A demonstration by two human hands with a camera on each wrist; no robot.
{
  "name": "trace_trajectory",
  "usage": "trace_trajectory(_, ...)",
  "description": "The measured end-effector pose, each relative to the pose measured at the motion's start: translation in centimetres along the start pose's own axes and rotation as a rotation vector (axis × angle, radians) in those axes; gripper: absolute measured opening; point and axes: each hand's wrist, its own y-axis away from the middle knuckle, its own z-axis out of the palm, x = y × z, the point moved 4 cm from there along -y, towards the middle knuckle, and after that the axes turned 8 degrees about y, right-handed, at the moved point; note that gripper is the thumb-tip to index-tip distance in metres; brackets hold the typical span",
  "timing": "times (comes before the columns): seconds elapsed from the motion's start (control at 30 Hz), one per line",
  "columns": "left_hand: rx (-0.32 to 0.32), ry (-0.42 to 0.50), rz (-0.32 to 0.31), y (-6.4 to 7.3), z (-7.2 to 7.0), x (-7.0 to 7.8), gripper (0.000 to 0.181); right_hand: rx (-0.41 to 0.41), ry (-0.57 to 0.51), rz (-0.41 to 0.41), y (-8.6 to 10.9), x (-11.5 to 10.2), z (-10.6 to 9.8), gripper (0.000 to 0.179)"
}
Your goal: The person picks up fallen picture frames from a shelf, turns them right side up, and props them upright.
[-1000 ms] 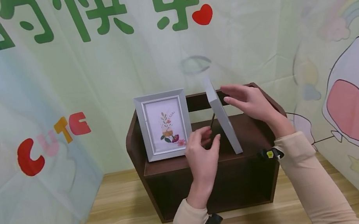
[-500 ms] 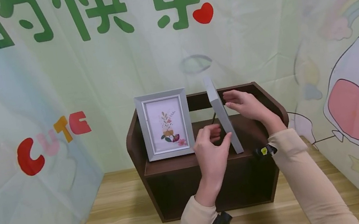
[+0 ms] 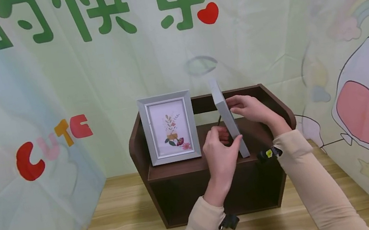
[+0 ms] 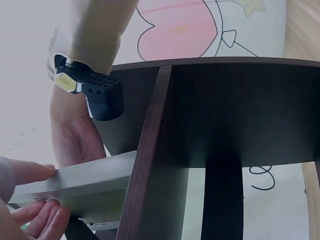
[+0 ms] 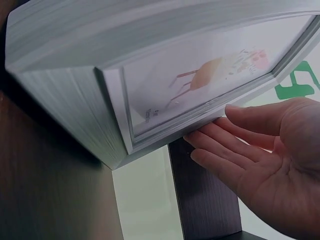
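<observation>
In the head view a silver-grey picture frame (image 3: 227, 118) stands nearly edge-on on the dark brown shelf unit (image 3: 178, 167), its picture side facing right. My left hand (image 3: 220, 151) pinches its near edge, thumb in front and fingers behind, as the left wrist view confirms with fingers (image 4: 45, 220) under the frame. At the far edge is my right hand (image 3: 251, 108). In the right wrist view its fairly straight fingers (image 5: 220, 150) touch that edge, and the thumb lies by the picture's border. A thin dark stand leg (image 3: 219, 120) shows behind the frame.
To the left stands a second picture frame (image 3: 168, 127) with a flower print, facing forward. Raised sides and a back rail (image 3: 203, 105) bound the shelf top. Below is a dark compartment (image 3: 190, 195). The unit stands on a wood-grain surface (image 3: 120, 211) enclosed by printed cloth walls (image 3: 258, 29).
My left hand has moved right, from beside the frame onto its near edge. My right hand has come slightly down and left to the far edge. Both frames have stayed put.
</observation>
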Motion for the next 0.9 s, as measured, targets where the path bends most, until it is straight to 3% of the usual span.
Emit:
trace_trajectory(0.53, 0.023, 0.021, 0.01, -0.2, -0.5, -0.4, 0.031, 0.014, 0.01, 0.064, 0.6, 0.1, -0.1, 0.042)
trace_trajectory(0.9, 0.025, 0.043, -0.028, -0.7, -1.6, -1.0, 0.027, 0.058, 0.122, 0.205, 1.9, -0.5, -0.9, 0.042)
